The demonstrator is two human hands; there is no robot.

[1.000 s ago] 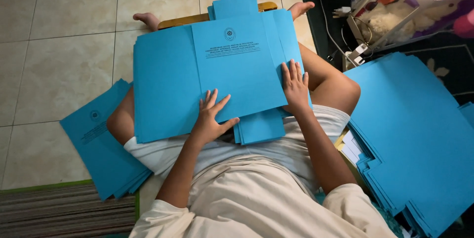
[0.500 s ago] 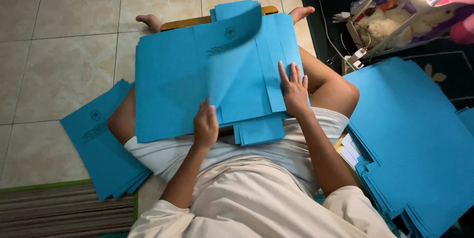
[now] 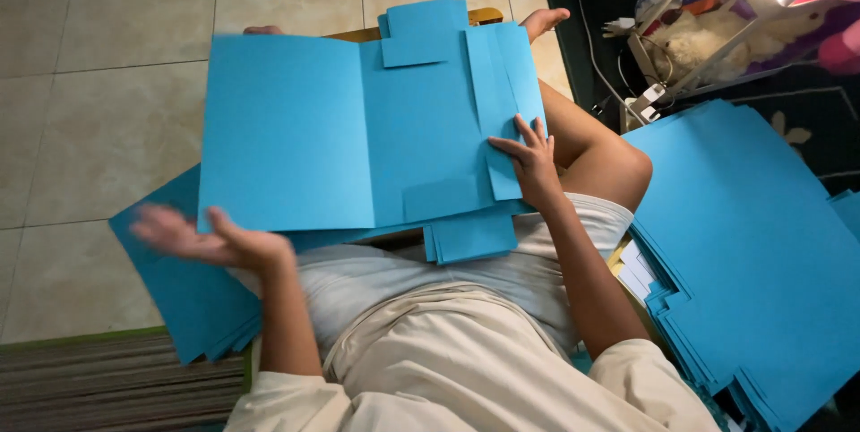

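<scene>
While the right hand (image 3: 530, 159) lies flat with its fingers spread, it presses down on the narrow right-hand flap of an opened blue paper folder (image 3: 358, 128); it pins the sheet rather than pinching it. That folder lies unfolded across the seated person's lap, its inner face up, with a small top flap and a small bottom flap turned inward over the middle panel. Its large left panel reaches out past the person's left knee. The left hand (image 3: 210, 239) is open, palm up, fingers loosely spread and blurred; it holds nothing and sits just below the folder's lower left edge, apart from it or barely brushing it, which the view does not settle. Beneath the opened folder, further folded blue folders (image 3: 470, 235) show at the lap's lower edge. A low stack of blue folders (image 3: 193, 307) lies on the tiled floor (image 3: 98, 92) at the person's left. A much larger pile of blue sheets (image 3: 752, 253) lies at the right. Beyond it stands a white wire rack (image 3: 717, 29) holding a plush toy.
</scene>
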